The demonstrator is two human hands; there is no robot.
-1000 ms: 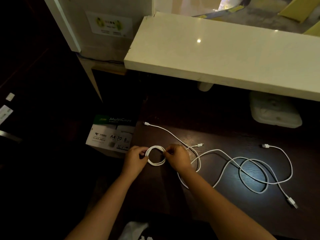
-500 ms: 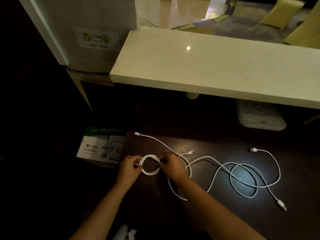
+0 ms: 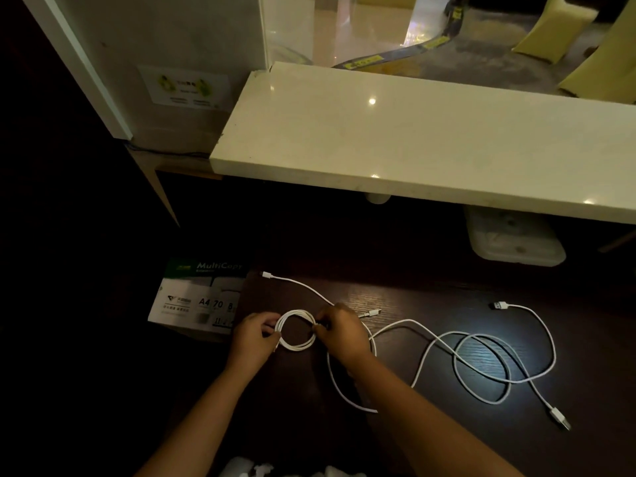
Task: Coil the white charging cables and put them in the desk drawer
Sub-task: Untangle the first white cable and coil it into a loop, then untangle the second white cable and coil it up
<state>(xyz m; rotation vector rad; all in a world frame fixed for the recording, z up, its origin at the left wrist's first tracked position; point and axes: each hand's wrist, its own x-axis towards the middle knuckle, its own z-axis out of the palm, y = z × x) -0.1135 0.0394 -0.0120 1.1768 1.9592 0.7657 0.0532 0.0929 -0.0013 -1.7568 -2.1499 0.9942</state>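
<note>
A small white cable coil [image 3: 296, 346] hangs between my two hands above the dark wooden desk [image 3: 430, 425]. My left hand [image 3: 253, 337] pinches the coil's left side and my right hand [image 3: 340, 333] pinches its right side. From under my right hand a loose white cable [image 3: 299, 283] runs back left to a plug near the desk corner. Further loose white cable [image 3: 481, 359] lies in tangled loops to the right, with plugs at the far right. No drawer is visible.
A MultiCopy A4 paper box [image 3: 198, 297] stands on the floor left of the desk. A cream stone counter [image 3: 413, 142] overhangs the back. A white plastic lidded container [image 3: 516, 241] sits in the shadow under the counter at right.
The view has tilted upward, so hands and cables sit lower in the frame. Both hands still hold the small coil; its size looks the same.
</note>
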